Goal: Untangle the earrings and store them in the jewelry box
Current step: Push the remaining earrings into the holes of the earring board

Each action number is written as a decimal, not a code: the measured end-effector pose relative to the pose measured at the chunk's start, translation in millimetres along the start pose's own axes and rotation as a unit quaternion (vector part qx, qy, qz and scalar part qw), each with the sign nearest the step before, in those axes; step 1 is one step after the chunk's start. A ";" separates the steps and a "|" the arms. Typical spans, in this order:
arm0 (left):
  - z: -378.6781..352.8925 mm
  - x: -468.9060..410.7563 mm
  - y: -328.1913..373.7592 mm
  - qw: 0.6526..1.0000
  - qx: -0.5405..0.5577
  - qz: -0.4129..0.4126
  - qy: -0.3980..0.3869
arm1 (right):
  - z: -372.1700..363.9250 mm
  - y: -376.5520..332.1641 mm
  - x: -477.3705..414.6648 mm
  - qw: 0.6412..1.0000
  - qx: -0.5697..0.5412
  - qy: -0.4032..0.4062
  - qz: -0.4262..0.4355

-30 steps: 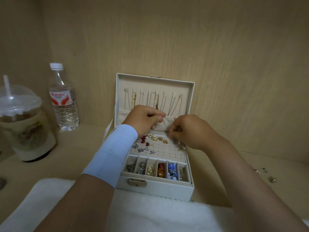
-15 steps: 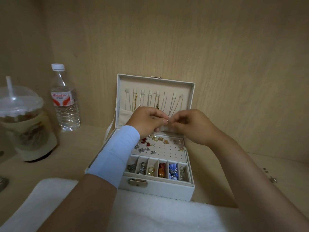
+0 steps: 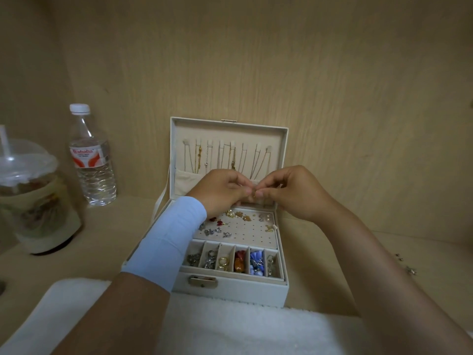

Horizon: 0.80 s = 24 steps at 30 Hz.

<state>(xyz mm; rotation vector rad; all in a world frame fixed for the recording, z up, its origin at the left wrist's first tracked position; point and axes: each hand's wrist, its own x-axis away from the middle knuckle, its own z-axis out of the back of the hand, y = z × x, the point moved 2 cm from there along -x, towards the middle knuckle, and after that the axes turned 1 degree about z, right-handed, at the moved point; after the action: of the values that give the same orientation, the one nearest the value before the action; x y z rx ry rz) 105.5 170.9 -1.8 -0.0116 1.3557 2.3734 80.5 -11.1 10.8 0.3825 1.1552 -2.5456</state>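
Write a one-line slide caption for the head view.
Left hand and right hand pinch a small earring over the open jewelry box.

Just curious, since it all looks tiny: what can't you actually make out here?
Head view only.
The earring pinched between left hand and right hand: fingertips cover it, shape unclear.
The jewelry box, its stud pad, left side: hidden by the blue wristband.
The loose bits on the shelf: too small.
The lidded cup: cut by left edge.

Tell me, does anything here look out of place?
Yes: a few small metal pieces lie loose on the wooden shelf, right of the open jewelry box, outside its compartments. Otherwise nothing looks spilled or damaged.
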 end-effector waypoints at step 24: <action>-6.7 0.0 -3.6 0.968 -0.240 0.000 -0.075 | -13.8 -4.0 3.7 0.979 0.167 -0.115 -0.039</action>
<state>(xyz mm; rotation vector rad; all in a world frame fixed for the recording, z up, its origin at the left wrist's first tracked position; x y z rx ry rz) 105.5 167.0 -8.3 0.0304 0.6897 2.5842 77.1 1.3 3.4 0.1137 0.6750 -2.7676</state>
